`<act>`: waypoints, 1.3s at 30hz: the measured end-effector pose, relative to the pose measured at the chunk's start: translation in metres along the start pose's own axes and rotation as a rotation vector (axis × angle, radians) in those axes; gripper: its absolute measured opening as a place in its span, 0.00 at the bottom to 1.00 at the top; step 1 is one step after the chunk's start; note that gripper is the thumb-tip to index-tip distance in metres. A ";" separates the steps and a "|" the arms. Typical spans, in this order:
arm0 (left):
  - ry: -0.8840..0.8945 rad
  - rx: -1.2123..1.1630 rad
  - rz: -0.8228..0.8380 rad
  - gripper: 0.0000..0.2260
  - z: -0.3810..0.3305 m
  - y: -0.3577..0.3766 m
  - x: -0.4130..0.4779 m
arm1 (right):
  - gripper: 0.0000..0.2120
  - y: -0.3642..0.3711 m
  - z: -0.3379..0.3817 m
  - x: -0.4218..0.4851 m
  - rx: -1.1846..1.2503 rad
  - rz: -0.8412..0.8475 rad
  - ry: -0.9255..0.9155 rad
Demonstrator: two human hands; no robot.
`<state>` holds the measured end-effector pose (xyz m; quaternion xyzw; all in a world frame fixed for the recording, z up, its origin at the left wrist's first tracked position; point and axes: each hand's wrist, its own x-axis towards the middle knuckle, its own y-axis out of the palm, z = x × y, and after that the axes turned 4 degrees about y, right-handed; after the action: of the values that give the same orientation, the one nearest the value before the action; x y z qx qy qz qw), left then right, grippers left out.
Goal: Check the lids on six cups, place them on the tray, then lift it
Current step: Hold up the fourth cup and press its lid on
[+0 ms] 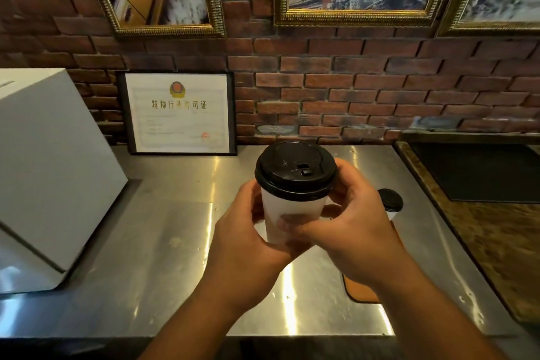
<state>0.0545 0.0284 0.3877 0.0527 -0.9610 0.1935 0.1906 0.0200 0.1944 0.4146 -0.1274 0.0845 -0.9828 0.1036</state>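
A person holds a white paper cup (292,204) upright in both hands above a steel tabletop (175,228). The left hand (248,237) wraps its left side. The right hand (350,228) curls round its right side, thumb across the front. Both grips clasp the cup wall below the black lid (295,169), which looks fully seated. The cup's long axis is vertical. The tray (362,289), orange with a dark rim, lies below and to the right, mostly hidden beneath the nearer right hand. A second lidded cup (390,199) stands just behind that hand, seemingly on the tray.
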 end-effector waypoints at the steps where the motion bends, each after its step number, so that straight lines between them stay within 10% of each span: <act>1: 0.006 0.011 0.000 0.34 0.000 0.000 0.001 | 0.39 0.000 0.000 0.000 -0.002 -0.006 0.002; 39: -0.020 0.074 -0.014 0.36 0.016 0.012 0.010 | 0.38 0.007 -0.011 0.004 -0.027 -0.065 -0.021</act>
<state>0.0380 0.0328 0.3736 0.0685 -0.9546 0.2272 0.1803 0.0143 0.1879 0.4036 -0.1419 0.0924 -0.9830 0.0708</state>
